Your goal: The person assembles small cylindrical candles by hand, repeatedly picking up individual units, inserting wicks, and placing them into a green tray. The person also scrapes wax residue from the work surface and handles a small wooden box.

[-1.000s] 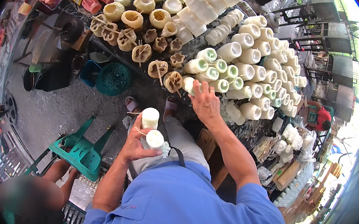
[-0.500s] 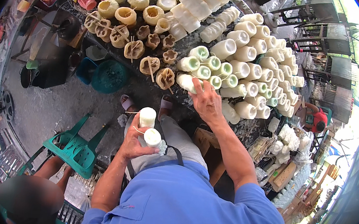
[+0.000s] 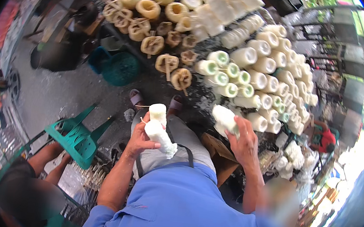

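Observation:
My left hand (image 3: 137, 139) is closed around two white pillar candles, in front of my waist. Wicks stick out from the upper candle (image 3: 158, 111) and the lower candle (image 3: 160, 139); the lower one has a ragged end. On the right, my right hand (image 3: 245, 144) grips a third white candle (image 3: 224, 118) by one end, off the near edge of the dark worktable (image 3: 203, 101). Just beyond it lie several pale green-centred candles (image 3: 222, 78), beside a large group of cream candles (image 3: 257, 81) on their sides.
Brown hollow wax cups with sticks across them (image 3: 167, 63) line the table's left edge. A teal tub (image 3: 122, 68) and a teal plastic chair (image 3: 81, 140) stand left on the floor. One person (image 3: 31, 195) sits at lower left, another in red (image 3: 328, 140) at far right.
My right hand has drawn a white candle off the table toward me. My left hand has tipped its lower candle more sideways. The view has shifted slightly.

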A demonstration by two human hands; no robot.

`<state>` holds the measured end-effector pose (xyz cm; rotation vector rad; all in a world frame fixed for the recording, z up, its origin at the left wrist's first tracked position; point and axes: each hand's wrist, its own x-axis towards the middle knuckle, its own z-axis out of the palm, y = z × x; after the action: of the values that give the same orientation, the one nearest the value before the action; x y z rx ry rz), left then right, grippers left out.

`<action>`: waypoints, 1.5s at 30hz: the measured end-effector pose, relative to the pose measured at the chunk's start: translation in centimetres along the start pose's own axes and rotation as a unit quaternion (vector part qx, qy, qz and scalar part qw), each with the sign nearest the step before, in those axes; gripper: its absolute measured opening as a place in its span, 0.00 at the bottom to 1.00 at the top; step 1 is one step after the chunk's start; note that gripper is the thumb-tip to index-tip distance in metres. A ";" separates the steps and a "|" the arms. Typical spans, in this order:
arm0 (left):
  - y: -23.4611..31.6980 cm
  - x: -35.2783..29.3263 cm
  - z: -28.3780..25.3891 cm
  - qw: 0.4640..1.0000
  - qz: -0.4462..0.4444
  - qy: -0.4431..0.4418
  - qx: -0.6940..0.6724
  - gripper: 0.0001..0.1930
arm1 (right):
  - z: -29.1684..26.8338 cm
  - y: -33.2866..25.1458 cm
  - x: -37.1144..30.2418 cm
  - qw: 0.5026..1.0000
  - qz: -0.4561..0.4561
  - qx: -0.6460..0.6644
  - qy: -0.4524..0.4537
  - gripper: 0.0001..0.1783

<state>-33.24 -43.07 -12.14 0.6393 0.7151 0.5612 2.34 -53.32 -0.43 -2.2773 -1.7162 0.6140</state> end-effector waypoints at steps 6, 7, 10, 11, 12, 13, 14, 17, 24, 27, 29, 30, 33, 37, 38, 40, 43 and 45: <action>-0.6 -1.5 -5.4 0.913 0.211 0.201 0.285 0.30 | 7.6 -6.7 2.6 0.984 -0.106 -0.025 -0.140 0.32; -0.7 -1.4 -7.1 0.867 0.249 0.241 0.359 0.30 | 10.4 -8.1 3.9 0.982 -0.109 0.001 -0.152 0.31; -1.1 0.6 -13.8 0.772 0.310 0.317 0.455 0.31 | 21.0 -12.4 8.7 0.976 -0.143 0.055 -0.153 0.30; -1.3 1.7 -16.7 0.749 0.328 0.332 0.471 0.31 | 24.9 -13.6 10.8 0.974 -0.137 0.043 -0.175 0.32; -1.8 2.7 -19.6 0.739 0.319 0.344 0.484 0.31 | 29.0 -14.9 12.9 0.977 -0.158 0.044 -0.138 0.32; -2.5 3.9 -22.8 0.730 0.315 0.343 0.500 0.30 | 33.0 -16.0 15.1 0.976 -0.174 0.052 -0.120 0.32; -3.1 5.4 -26.1 0.725 0.313 0.337 0.512 0.30 | 36.9 -16.8 17.5 0.977 -0.176 0.050 -0.113 0.32; -5.6 11.0 -35.6 0.722 0.304 0.295 0.547 0.32 | 47.9 -18.7 24.6 0.975 -0.203 0.060 -0.060 0.31; -11.7 21.2 -51.5 0.777 0.184 0.176 0.576 0.33 | 63.8 -18.4 37.1 0.975 -0.170 -0.080 -0.120 0.34; -13.9 24.5 -55.3 0.791 0.106 0.125 0.589 0.34 | 68.1 -17.4 39.7 0.968 -0.164 -0.109 -0.156 0.35; -14.9 26.5 -56.9 0.794 0.003 0.090 0.601 0.39 | 70.4 -16.7 40.7 0.962 -0.141 -0.136 -0.188 0.36; -15.3 27.4 -57.4 0.783 0.008 0.097 0.615 0.39 | 71.4 -16.4 41.1 0.961 -0.147 -0.137 -0.190 0.36; -17.0 29.1 -58.2 0.744 -0.023 0.113 0.658 0.40 | 73.9 -15.6 41.9 0.947 -0.078 -0.153 -0.273 0.38; -18.4 30.0 -57.9 0.708 -0.044 0.154 0.687 0.39 | 73.8 -15.6 40.4 0.967 -0.075 -0.121 -0.210 0.43; -18.3 30.0 -57.5 0.702 -0.034 0.168 0.691 0.38 | 72.7 -15.8 39.1 0.974 -0.088 -0.113 -0.175 0.44; -17.6 28.2 -56.0 0.733 -0.038 0.223 0.642 0.37 | 69.4 -16.8 35.7 0.983 -0.086 -0.080 -0.144 0.45; -15.7 21.8 -51.8 0.735 0.054 0.246 0.630 0.32 | 61.1 -18.3 27.1 0.982 -0.053 -0.003 -0.183 0.30; -13.9 18.4 -47.5 0.766 0.049 0.258 0.587 0.30 | 54.1 -19.0 21.1 0.970 -0.083 0.020 -0.227 0.24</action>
<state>-53.37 -24.47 -57.29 1.7410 1.5906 0.3196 -33.86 -31.45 -44.53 -2.0429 -2.0403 1.1926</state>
